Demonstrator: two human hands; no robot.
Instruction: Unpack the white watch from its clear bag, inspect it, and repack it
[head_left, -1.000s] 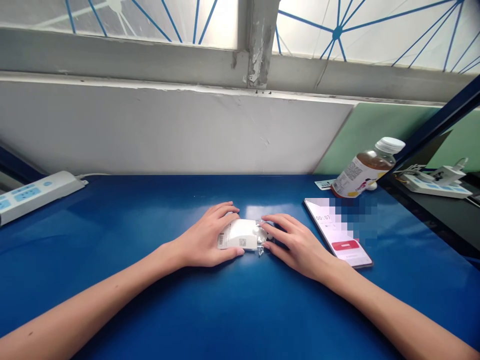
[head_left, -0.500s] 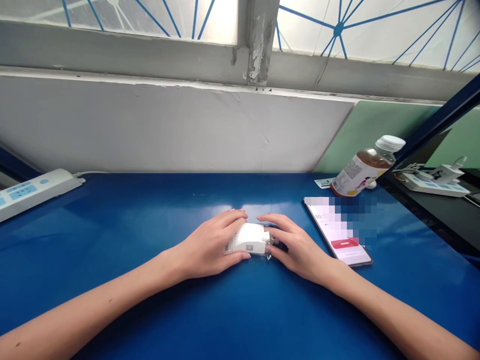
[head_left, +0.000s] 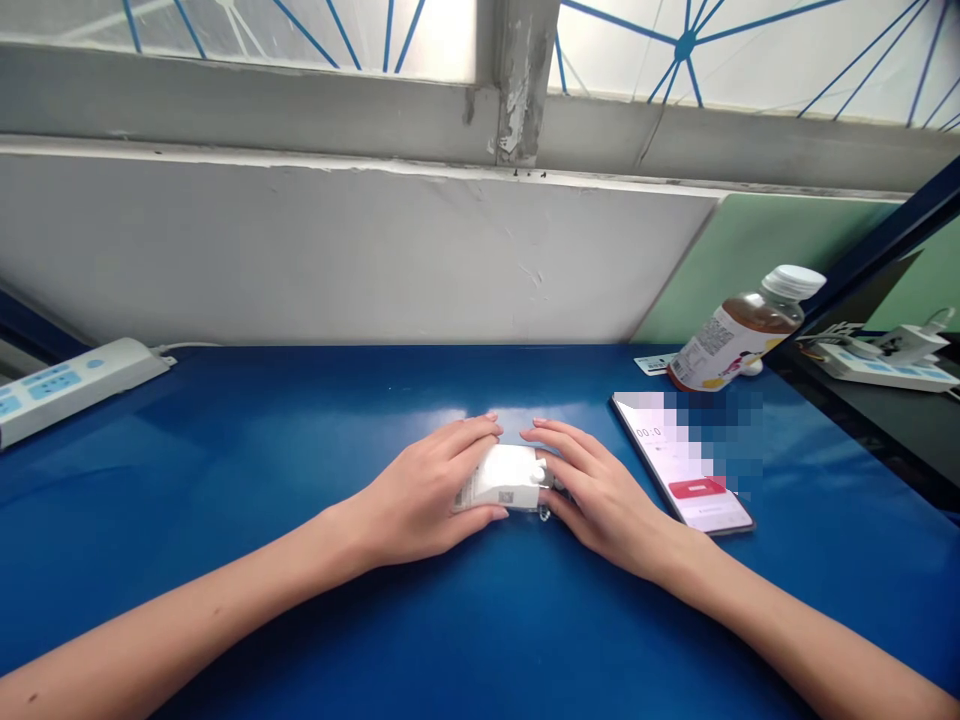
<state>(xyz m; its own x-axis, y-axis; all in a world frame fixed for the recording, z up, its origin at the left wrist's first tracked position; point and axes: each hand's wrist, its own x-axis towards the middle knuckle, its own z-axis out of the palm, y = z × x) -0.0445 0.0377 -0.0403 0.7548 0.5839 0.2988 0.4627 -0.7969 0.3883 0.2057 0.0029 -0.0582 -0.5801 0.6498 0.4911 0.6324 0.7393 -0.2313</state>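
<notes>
And here's the clear packet (head_left: pixel 512 475), lying flat in the middle of the blue worktop (head_left: pixel 450 640), right between the two hands! Inside it sits a white panel printed with a small square code near its lower edge, and little white pieces crowd the right end; what those are is hard to make out behind the fingers. Look at the line of it: long axis running left to right, roughly level with the worktop's far edge, crowded end pointing to the right hand (head_left: pixel 611 495).

The left hand (head_left: pixel 420 490) has the other end, fingers curved over the far side, thumb along the near side, holding the packet between them. The right hand's fingers are bent and lightly parted at the crowded end; whether they pinch it, I cannot tell.

Over on the right, the bottle (head_left: pixel 724 345) leans at a slant, white cap on, amber-brown drink inside behind a pale label. A small card (head_left: pixel 651 365) lies just beside its base, and the phone (head_left: pixel 709 495) rests face up nearer the right hand. Far left, a white power strip (head_left: pixel 90 382)!
</notes>
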